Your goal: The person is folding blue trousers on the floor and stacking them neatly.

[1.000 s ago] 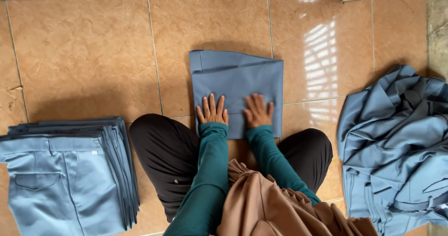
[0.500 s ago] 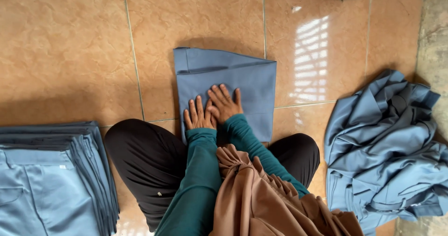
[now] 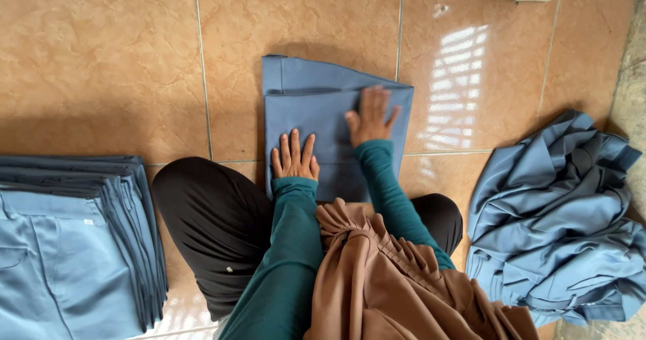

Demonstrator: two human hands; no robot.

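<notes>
Seen from above: glossy tan floor (image 3: 101, 57) of large square tiles with thin grout lines and a bright window reflection at upper right. In the centre, lying flat on the tiles just ahead of black-trousered knees, a folded blue-grey garment (image 3: 316, 111), smooth woven cloth, squared into a neat rectangle with a narrower folded layer showing along its far edge. Left hand (image 3: 294, 157) resting palm down on the near left corner of the garment, fingers spread, gripping nothing. Right hand (image 3: 370, 117) laid flat farther up on the right part of the same cloth, fingers straight and slightly fanned, also gripping nothing. Teal ribbed sleeves on both arms; soft brown pleated fabric draped below. At far left, a tidy stack of folded blue trousers (image 3: 74, 239), edges layered. At right, a rumpled heap of blue-grey clothes (image 3: 558, 212), creased and tangled
</notes>
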